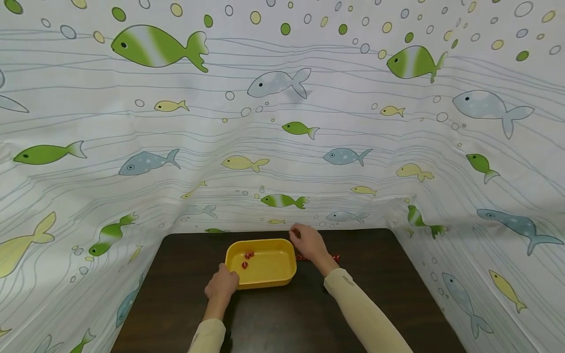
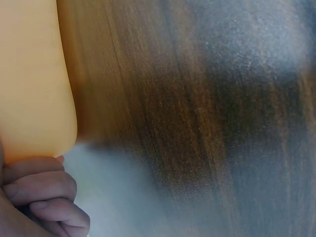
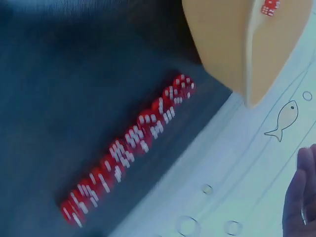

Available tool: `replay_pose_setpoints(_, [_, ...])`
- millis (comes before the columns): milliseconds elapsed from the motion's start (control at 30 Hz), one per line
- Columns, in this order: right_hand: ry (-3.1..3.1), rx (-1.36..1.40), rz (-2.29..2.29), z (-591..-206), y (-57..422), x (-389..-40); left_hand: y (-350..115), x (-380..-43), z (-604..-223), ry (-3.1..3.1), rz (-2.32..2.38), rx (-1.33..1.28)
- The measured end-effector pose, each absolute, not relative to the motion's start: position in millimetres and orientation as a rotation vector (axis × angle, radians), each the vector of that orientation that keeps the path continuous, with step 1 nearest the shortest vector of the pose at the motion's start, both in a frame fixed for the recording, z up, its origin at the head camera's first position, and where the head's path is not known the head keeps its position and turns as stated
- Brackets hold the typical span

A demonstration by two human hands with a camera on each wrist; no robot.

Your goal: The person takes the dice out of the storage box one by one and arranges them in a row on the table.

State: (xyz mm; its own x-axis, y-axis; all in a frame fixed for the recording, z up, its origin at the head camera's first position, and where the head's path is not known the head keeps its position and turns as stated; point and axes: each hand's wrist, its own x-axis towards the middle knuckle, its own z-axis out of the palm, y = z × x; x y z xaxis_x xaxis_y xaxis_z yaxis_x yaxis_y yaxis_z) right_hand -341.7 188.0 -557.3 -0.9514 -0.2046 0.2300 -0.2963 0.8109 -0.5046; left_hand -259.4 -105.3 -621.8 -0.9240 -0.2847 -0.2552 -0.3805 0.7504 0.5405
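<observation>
A yellow tray (image 1: 265,283) with low walls stands on the dark table, with a few red dice (image 1: 244,264) inside at its left. My left hand (image 1: 222,283) grips the tray's near left corner. In the left wrist view its curled fingers (image 2: 47,185) lie against the tray's end. My right hand (image 1: 310,242) is raised by the tray's far right corner, its fingers bent. At the right edge of the right wrist view only part of this hand shows, and I cannot tell whether it holds anything. Below it runs a straight row of red dice (image 3: 131,143) with white pips.
The dark wood table (image 1: 282,318) ends at a white fish-patterned curtain (image 1: 282,147), which hangs behind it and along both sides. The dice row lies just right of the tray, close to the table's far edge.
</observation>
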Motion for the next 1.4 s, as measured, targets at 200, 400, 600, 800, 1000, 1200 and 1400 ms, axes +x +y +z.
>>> replay_pose_setpoints(200, [-2.675,0.273,1.277,-572,211,-339,-104,-261,-625,2.797,0.913,-0.517])
replay_pose_setpoints(400, [-2.619,0.168,1.334,-581,239,-340,-105,-262,-625,2.807,0.906,-0.519])
replay_pose_setpoints(600, [-2.589,0.061,1.408,-588,271,-337,-105,-262,-625,2.8,0.919,-0.522])
replay_pose_setpoints(800, [-2.58,-0.013,1.45,-598,299,-330,-104,-264,-626,2.805,0.901,-0.526])
replay_pose_setpoints(1000, [-2.602,-0.103,1.451,-606,320,-325,-104,-265,-626,2.798,0.9,-0.528])
replay_pose_setpoints(1200, [-2.663,-0.272,1.362,-613,339,-319,-104,-266,-625,2.78,0.9,-0.518])
replay_pose_setpoints(1400, [-2.787,-0.336,1.213,-622,353,-311,-105,-267,-626,2.789,0.9,-0.508])
